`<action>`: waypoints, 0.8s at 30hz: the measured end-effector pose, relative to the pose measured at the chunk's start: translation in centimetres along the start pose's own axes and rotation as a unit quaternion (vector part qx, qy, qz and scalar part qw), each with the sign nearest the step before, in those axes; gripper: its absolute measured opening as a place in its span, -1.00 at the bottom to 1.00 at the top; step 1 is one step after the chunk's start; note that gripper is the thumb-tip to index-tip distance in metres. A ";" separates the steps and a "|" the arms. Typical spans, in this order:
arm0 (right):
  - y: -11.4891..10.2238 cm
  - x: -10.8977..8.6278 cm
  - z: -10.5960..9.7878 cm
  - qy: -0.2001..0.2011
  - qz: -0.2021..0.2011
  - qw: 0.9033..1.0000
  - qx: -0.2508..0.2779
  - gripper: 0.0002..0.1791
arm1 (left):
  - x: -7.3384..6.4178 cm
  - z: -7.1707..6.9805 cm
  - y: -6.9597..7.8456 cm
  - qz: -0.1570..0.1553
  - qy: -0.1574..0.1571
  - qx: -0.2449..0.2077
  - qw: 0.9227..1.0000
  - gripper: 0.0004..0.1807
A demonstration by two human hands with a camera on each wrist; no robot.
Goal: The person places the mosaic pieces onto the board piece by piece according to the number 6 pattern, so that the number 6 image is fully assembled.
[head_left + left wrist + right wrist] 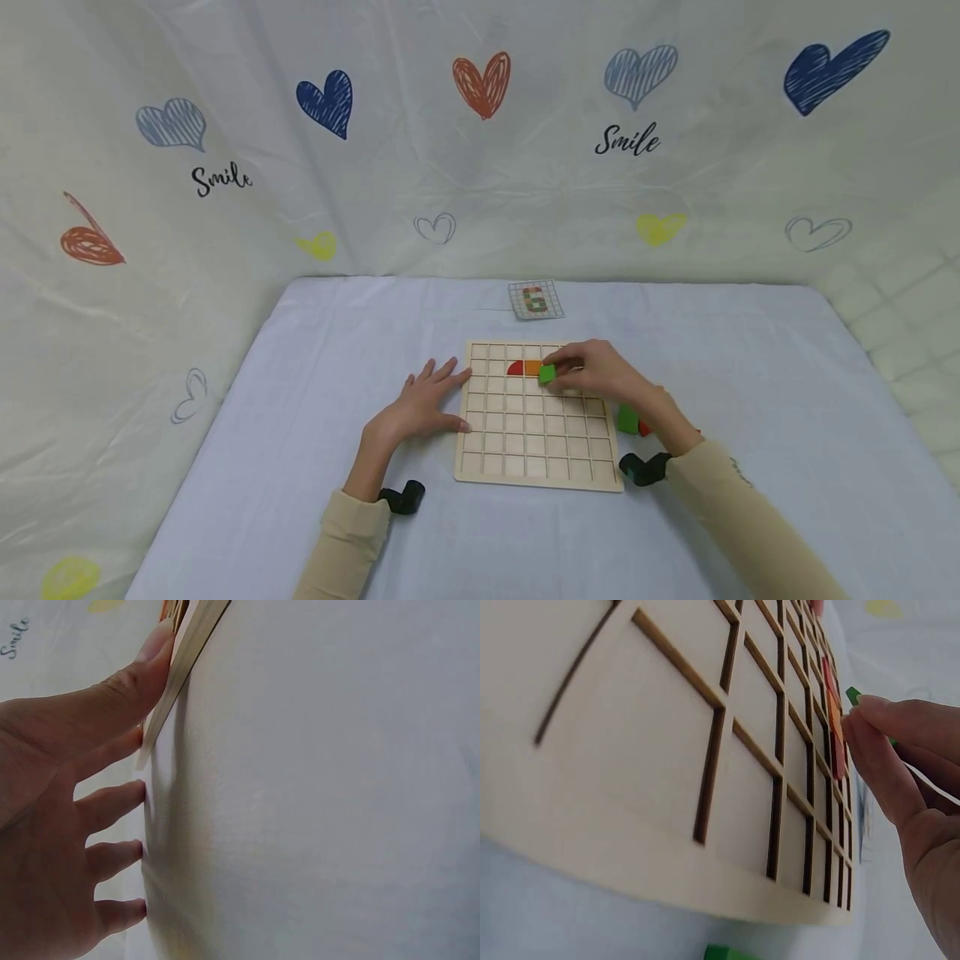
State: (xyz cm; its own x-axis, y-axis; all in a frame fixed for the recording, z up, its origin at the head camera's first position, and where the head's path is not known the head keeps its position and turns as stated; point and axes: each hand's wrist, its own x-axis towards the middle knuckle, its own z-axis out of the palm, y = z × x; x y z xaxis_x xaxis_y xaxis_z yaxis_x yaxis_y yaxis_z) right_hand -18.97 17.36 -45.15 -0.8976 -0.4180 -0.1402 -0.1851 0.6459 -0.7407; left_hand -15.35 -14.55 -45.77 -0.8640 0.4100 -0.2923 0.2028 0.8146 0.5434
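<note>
My right hand (600,371) pinches a small green square block (547,373) between thumb and fingers, over the upper part of a wooden grid board (517,483). In the right wrist view the green block (853,695) tilts just off the board's cells. A red rounded piece (515,368) and an orange square (532,367) sit side by side in one row; another red piece (838,754) lies past the orange one, hidden in the head view. My left hand (422,410) spreads its fingers at the board's left edge, thumb (154,656) touching the rim.
Behind the board lies a card (536,300) with a coloured block pattern on a grid. Right of the board, partly under my right forearm, are a green block (627,419) and a red block (645,427). A white cloth (337,333) covers the table.
</note>
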 end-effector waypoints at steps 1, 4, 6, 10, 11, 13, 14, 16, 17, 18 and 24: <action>-0.2 0.1 0.1 -0.002 -0.003 1.000 0.001 -0.60 | 0.0 -0.1 0.0 0.001 0.000 0.000 1.000 -0.02; -0.5 0.4 0.5 -0.009 -0.016 1.000 0.006 -0.60 | 0.0 -0.1 0.0 0.001 -0.001 -0.001 1.000 -0.02; -0.6 0.7 0.8 -0.014 -0.021 1.000 0.007 -0.61 | 0.1 -0.1 -0.1 -0.001 -0.004 -0.001 1.000 -0.02; -1.0 1.1 1.4 -0.024 -0.019 1.000 0.000 -0.62 | 0.2 0.2 -0.2 -0.007 -0.012 0.001 1.000 0.00; -1.1 1.2 1.6 -0.025 -0.015 1.000 0.000 -0.61 | 0.2 0.2 -0.2 -0.008 -0.013 0.002 1.000 0.00; -1.3 1.3 1.7 -0.027 -0.010 1.000 -0.003 -0.61 | 0.2 0.2 -0.2 -0.010 -0.016 0.004 1.000 0.00; -1.5 1.4 1.8 -0.026 -0.008 1.000 -0.004 -0.62 | 0.2 0.1 -0.2 -0.009 -0.015 0.004 1.000 0.00; -1.7 1.5 1.8 -0.027 -0.011 1.000 -0.005 -0.63 | 0.2 0.1 -0.1 -0.011 -0.017 0.006 1.000 0.00; -1.8 1.6 1.8 -0.028 -0.013 1.000 -0.005 -0.64 | 0.1 0.0 -0.1 -0.012 -0.018 0.008 1.000 0.00; -1.8 1.7 1.9 -0.029 -0.016 0.999 -0.006 -0.65 | 0.1 0.0 -0.1 -0.013 -0.018 0.010 1.000 0.00; -2.0 2.1 2.3 -0.037 -0.036 0.999 -0.013 -0.67 | 0.2 0.0 -0.1 -0.013 -0.018 0.016 1.000 0.00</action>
State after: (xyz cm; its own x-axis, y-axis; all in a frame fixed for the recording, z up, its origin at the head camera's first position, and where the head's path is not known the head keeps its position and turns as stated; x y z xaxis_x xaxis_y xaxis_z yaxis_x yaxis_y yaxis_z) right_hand -19.59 13.67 -45.48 -0.8501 -0.5087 -0.1360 -0.2586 0.6283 -0.7338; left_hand -15.57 -14.52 -45.92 -0.8524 0.4020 -0.3343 0.1954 0.8380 0.5095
